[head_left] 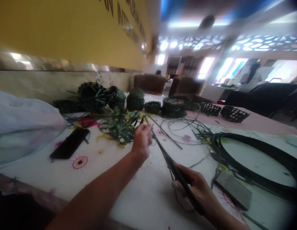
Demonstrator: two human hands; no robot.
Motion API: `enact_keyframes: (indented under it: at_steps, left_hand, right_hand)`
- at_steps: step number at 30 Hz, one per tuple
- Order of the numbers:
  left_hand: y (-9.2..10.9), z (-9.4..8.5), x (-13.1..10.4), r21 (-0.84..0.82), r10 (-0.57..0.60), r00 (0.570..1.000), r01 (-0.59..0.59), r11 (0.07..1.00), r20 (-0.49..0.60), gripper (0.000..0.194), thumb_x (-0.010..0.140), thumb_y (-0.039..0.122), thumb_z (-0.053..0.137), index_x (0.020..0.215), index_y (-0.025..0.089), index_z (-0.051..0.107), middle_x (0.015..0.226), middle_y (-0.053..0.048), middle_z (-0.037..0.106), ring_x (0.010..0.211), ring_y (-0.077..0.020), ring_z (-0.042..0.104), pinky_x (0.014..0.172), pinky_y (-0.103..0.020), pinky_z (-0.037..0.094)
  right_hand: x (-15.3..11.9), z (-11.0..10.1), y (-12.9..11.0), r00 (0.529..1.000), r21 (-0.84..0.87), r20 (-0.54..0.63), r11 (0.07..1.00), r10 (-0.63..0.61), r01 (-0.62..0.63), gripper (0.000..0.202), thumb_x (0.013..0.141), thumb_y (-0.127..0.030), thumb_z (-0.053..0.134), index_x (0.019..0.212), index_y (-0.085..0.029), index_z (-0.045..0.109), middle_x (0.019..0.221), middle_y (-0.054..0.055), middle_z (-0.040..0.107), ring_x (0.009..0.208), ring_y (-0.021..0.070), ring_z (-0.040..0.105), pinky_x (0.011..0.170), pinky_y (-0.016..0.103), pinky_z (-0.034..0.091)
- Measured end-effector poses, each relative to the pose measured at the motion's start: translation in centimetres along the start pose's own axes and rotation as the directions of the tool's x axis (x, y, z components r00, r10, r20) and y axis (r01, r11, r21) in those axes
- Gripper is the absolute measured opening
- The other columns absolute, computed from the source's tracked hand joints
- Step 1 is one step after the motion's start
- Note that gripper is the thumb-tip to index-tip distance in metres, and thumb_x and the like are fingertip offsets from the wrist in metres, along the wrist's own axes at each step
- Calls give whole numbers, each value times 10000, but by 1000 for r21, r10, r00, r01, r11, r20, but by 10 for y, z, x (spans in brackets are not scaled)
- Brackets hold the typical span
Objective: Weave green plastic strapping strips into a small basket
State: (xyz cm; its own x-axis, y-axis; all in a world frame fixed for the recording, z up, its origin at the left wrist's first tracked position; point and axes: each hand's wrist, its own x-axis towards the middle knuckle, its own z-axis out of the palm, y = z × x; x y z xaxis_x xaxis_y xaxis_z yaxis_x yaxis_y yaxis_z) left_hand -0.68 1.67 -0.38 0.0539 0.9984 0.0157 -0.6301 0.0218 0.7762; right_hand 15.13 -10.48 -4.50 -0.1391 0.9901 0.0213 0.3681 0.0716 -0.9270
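Observation:
My left hand (pixel 141 142) is closed in a pinch over the middle of the table, at the far end of a long dark strip (pixel 168 161). The strip stretches toward me into my right hand (pixel 197 188), whose fingers are wrapped round its wider near part. Whether it is one strip or several together, I cannot tell. A thin strand loops below my right hand. Just beyond and left of my left hand lies an unfinished green woven piece (pixel 122 127) with loose strip ends. A large coil of dark strips (pixel 253 143) lies to the right.
Several dark green woven baskets (pixel 136 99) line the table's back. A black phone (pixel 70 143) and a white cloth-like bundle (pixel 24 127) lie left. A flat grey block (pixel 233 190) sits by the coil. Loose strands cross the tablecloth. A person (pixel 251 76) is far off.

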Motion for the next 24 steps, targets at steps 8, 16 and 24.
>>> enact_keyframes:
  at_steps: [8, 16, 24]
  left_hand:
    - [-3, 7, -13, 28, 5, 1000, -6, 1000, 31, 241, 790, 250, 608, 678, 188, 404, 460, 112, 247, 356, -26, 148, 365, -172, 91]
    - [-3, 2, -6, 11, 26, 999, -26, 1000, -23, 217, 779, 245, 609, 675, 181, 429, 456, 113, 244, 357, -28, 163, 365, -172, 119]
    - [-3, 6, -12, 51, 0, 999, -2, 999, 37, 264, 755, 247, 633, 663, 191, 392, 464, 114, 254, 362, -24, 156, 362, -173, 92]
  right_hand:
    - [-1, 1, -6, 1000, 119, 17, 993, 7, -9, 416, 688, -480, 729, 904, -141, 623, 619, -45, 394, 513, 88, 327, 425, 208, 272]
    - [-2, 1, 1, 999, 54, 45, 999, -1, -2, 366, 759, -505, 661, 859, -156, 613, 590, -49, 386, 468, 85, 354, 402, 207, 292]
    - [2, 1, -1, 997, 41, -49, 997, -59, 61, 473, 710, -458, 698, 1033, -113, 673, 706, 3, 494, 631, 140, 444, 555, 246, 402]
